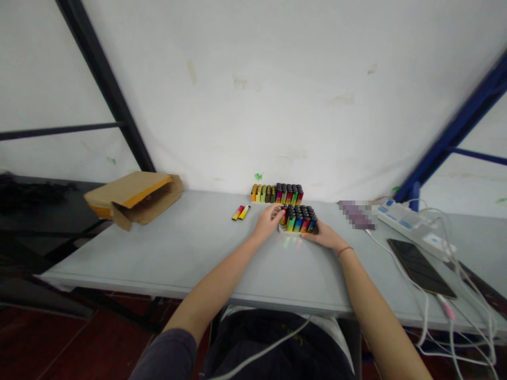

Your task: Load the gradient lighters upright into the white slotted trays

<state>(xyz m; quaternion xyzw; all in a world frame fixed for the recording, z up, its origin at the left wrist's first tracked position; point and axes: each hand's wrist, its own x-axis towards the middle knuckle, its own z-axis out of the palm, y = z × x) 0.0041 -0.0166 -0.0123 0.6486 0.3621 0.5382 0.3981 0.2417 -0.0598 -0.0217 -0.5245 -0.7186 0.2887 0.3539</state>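
Note:
A clear tray (282, 229) packed with upright, multicoloured lighters (298, 224) sits on the grey table in front of me. From its left end, my left hand (268, 218) is closed with thumb and fingertips on a lighter (282, 216) in the tray's left part. My right hand (327, 235) grips the tray's right end, its thumb along the near edge and its other fingers partly hidden behind. Just behind stand more lighters in rows, a yellow group (263, 194) and a multicoloured group (290, 194). Two loose lighters (241, 212) lie to the left of my left hand.
An open cardboard box (134, 196) lies at the table's left. On the right are a black phone (421, 267), a white power strip (415, 230), tangled white cables (425, 306) and a blurred-out purple item (358, 216). A white wall (277, 105) rises behind the table.

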